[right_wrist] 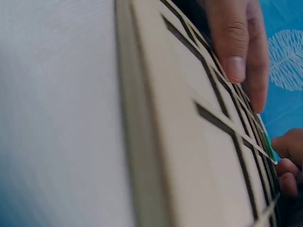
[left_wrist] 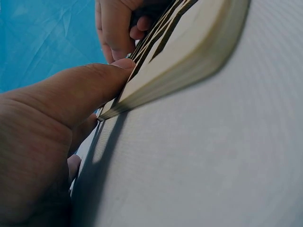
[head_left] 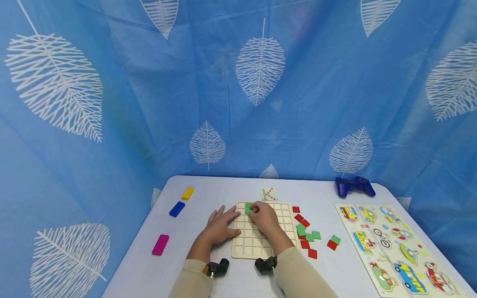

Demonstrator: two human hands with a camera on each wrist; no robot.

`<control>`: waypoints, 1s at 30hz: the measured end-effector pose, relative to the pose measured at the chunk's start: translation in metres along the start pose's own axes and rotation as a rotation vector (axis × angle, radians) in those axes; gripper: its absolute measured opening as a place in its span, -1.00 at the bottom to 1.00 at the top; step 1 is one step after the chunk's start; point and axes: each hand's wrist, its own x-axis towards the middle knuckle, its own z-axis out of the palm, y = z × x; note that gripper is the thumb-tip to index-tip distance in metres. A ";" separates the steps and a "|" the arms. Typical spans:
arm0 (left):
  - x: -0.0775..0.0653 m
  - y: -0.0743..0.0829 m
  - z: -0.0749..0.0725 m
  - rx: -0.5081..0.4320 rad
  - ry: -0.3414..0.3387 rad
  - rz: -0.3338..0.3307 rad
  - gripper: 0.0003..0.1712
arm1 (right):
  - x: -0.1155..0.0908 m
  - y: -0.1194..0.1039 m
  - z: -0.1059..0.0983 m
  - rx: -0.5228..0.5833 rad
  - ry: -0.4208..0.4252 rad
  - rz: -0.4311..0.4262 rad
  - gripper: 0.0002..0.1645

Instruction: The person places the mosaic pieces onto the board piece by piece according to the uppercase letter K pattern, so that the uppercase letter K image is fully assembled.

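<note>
A wooden grid board (head_left: 238, 250) lies flat on the table. Two green square tiles (head_left: 248, 208) sit at its upper left, one behind the other. My right hand (head_left: 265, 218) reaches over the board with curled fingers, and its thumb and fingertips pinch at the nearer green tile. In the right wrist view, a green sliver of tile (right_wrist: 267, 141) shows beside those fingertips. My left hand (head_left: 220, 227) lies along the board's left side with fingers spread. Its thumb (left_wrist: 90, 82) presses on the board's edge in the left wrist view.
Several loose red (head_left: 312, 253) and green tiles (head_left: 316, 235) lie right of the board. A small pattern card (head_left: 269, 193) is behind it. Yellow (head_left: 188, 193), blue (head_left: 177, 209) and magenta blocks (head_left: 160, 244) lie left. At right are a game controller (head_left: 354, 186) and picture puzzle boards (head_left: 376, 248).
</note>
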 end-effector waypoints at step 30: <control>-0.001 0.000 -0.001 -0.031 0.012 -0.001 -0.17 | -0.054 0.041 -0.111 0.010 0.049 0.030 -0.63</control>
